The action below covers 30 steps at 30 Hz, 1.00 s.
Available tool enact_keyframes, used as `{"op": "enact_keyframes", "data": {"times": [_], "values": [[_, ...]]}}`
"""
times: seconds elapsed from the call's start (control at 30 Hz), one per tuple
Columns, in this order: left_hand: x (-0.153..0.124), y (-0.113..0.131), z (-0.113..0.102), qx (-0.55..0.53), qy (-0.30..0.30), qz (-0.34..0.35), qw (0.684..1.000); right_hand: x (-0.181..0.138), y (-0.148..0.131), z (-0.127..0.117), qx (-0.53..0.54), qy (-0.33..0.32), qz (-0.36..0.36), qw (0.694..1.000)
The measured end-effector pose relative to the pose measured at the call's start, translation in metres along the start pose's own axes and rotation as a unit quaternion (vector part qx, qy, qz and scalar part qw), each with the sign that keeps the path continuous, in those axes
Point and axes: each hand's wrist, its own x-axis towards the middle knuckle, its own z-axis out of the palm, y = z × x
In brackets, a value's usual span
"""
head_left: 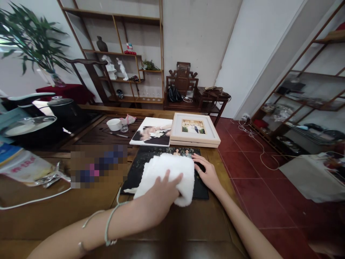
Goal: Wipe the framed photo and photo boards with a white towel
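Observation:
A dark photo panel (134, 169) lies flat on the wooden table, with small figures visible near its top edge. My left hand (163, 196) presses a folded white fluffy cloth (155, 167) onto it. Two fingers stretch over the cloth, while the thumb side sinks into a fold at the near right corner. The cloth covers most of the panel's middle. At the panel's right edge rests my right hand (208, 174), wearing a ring, its thumb and fingers apart and the fingertips on the panel beside the cloth.
Beyond the panel lie a white-edged photo print (151, 131) and a pale framed picture (195, 129). A white bowl (114, 124) sits on the tea tray (88, 135). To the left are a plastic pouch (24, 165), a white cable (35, 201) and a dark pot (63, 109).

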Motion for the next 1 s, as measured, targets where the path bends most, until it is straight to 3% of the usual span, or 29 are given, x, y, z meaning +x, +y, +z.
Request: {"op": "enact_keyframes", "data": {"times": [0.1, 0.3, 0.4, 0.5, 0.6, 0.7, 0.9, 1.0], "values": [[0.011, -0.032, 0.005, -0.005, 0.057, -0.027, 0.998, 0.0, 0.0, 0.001, 0.001, 0.004, 0.001, 1.0], [0.012, -0.087, 0.028, 0.025, 0.122, -0.151, 0.981, -0.001, 0.005, 0.001, 0.005, 0.003, 0.0, 1.0], [-0.001, -0.082, 0.035, 0.026, 0.118, -0.161, 0.98, -0.001, 0.004, 0.001, 0.003, 0.001, 0.008, 1.0], [-0.015, -0.056, 0.044, 0.013, 0.082, -0.162, 0.983, -0.001, 0.004, 0.001, 0.004, -0.001, 0.011, 1.0], [-0.023, -0.028, 0.052, -0.003, 0.049, -0.112, 0.993, 0.0, 0.004, 0.001, 0.002, -0.007, 0.011, 1.0], [-0.021, -0.016, 0.054, -0.006, 0.052, -0.051, 0.997, 0.0, 0.004, 0.0, 0.0, -0.011, 0.01, 1.0], [0.016, -0.034, 0.044, 0.028, 0.165, 0.004, 0.986, 0.0, 0.006, 0.0, 0.005, -0.008, 0.007, 1.0], [0.03, -0.052, 0.043, 0.037, 0.2, -0.018, 0.979, 0.0, 0.007, 0.0, 0.011, -0.011, 0.007, 1.0]]}}
